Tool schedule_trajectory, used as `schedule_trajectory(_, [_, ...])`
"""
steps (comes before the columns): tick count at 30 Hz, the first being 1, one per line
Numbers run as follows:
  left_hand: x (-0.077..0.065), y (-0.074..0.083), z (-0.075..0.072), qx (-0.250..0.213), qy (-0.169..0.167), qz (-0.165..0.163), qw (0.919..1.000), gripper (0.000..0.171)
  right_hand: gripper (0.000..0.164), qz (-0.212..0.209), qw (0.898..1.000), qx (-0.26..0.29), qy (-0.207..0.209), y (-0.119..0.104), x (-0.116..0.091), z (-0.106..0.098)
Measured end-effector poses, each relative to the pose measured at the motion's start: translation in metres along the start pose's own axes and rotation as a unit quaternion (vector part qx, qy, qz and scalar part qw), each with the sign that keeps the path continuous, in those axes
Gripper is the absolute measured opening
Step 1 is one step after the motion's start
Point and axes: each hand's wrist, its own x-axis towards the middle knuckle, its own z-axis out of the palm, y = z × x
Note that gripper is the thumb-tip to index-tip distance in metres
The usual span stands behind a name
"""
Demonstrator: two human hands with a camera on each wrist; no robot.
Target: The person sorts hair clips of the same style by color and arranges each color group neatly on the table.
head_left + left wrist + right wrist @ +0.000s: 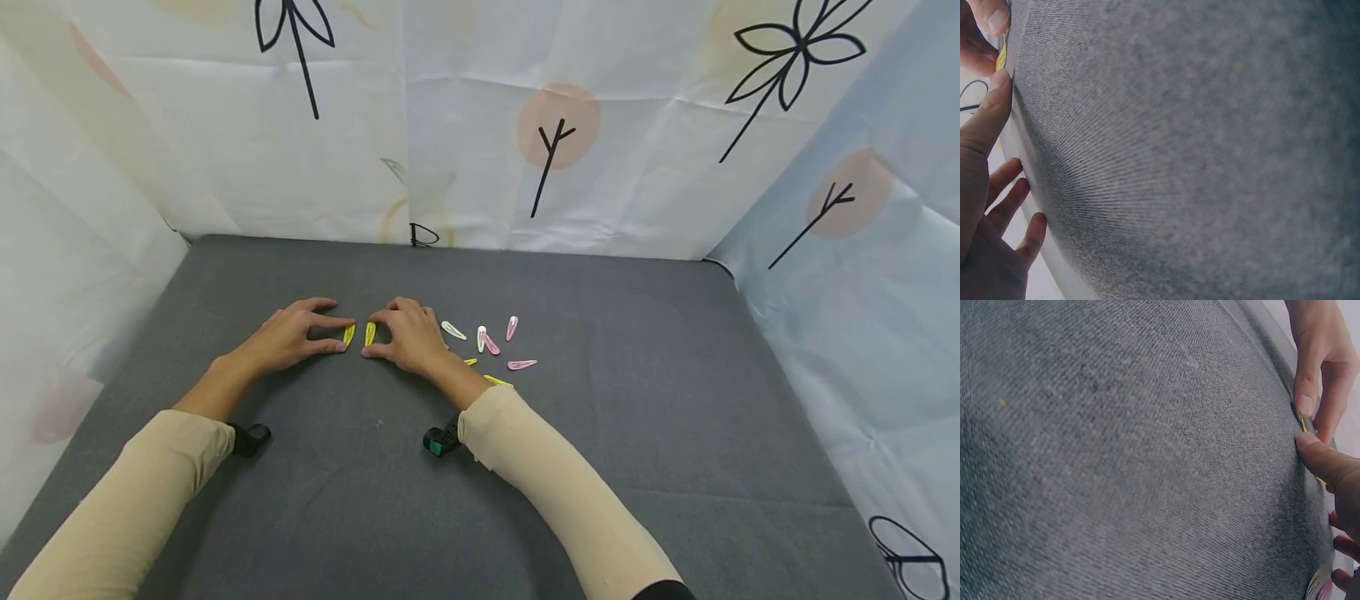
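Note:
My left hand (288, 335) pinches a yellow snap hair clip (348, 335) between thumb and forefinger, low over the grey cloth. Facing it, the right hand (414, 337) holds a second yellow hair clip (370, 334) by its ends, thumb at the near end. A small gap separates the two clips, which stand roughly side by side. In the left wrist view a yellow clip (1001, 59) shows edge-on by the fingertips, and the left hand's other fingers (1007, 206) are spread. The right wrist view shows a thin yellow edge of a clip (1303, 425) between the hands.
Right of the right hand lie white clips (482, 338), several pink clips (522, 365) and yellow clips (498, 380), one partly hidden by the right wrist. The grey table (637, 400) ends at patterned white curtains (465, 167) behind and at both sides.

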Motion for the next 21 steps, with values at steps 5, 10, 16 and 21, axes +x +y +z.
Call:
schedule_trajectory(5, [0.0,0.001,0.001,-0.002,-0.003,-0.006,1.0,0.049,0.057,-0.022,1.0,0.018,-0.012,0.004,-0.002,-0.004])
schedule_trajectory(10, [0.002,0.001,0.002,-0.004,-0.008,-0.004,1.0,0.05,0.06,-0.077,0.996,0.033,-0.044,0.017,-0.012,-0.026])
schedule_trajectory(16, [0.003,0.0,0.002,-0.003,-0.005,-0.006,1.0,0.05,0.058,-0.136,0.988,0.031,-0.061,0.044,-0.033,-0.054])
schedule_trajectory(21, [0.001,-0.001,0.003,-0.005,-0.003,-0.007,1.0,0.049,0.055,-0.16,0.985,0.038,-0.056,0.07,-0.053,-0.064])
